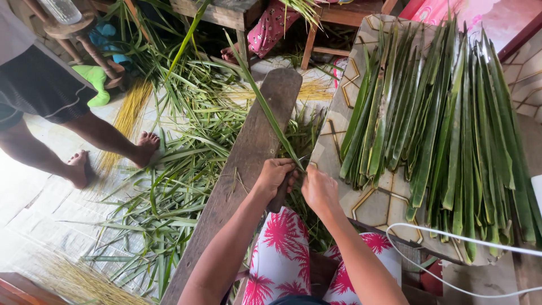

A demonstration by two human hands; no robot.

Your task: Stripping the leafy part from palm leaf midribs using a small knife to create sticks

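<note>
My left hand [275, 175] grips the base of a long green palm leaf [262, 99] that rises away from me over a weathered wooden plank [248, 152]. A dark handle sticks out below its fingers, perhaps a knife. My right hand [320, 189] pinches the same leaf base from the right, fingers closed on it. The two hands nearly touch above my lap, which is covered in white cloth with pink palm prints [279, 248].
A pile of stripped green leaf blades [446, 130] lies on a patterned tabletop [384, 200] to the right. Loose leaves [169, 186] and yellow midrib bundles [127, 116] cover the floor on the left. Another person's bare legs [84, 144] stand at left. A white cable [451, 240] runs at lower right.
</note>
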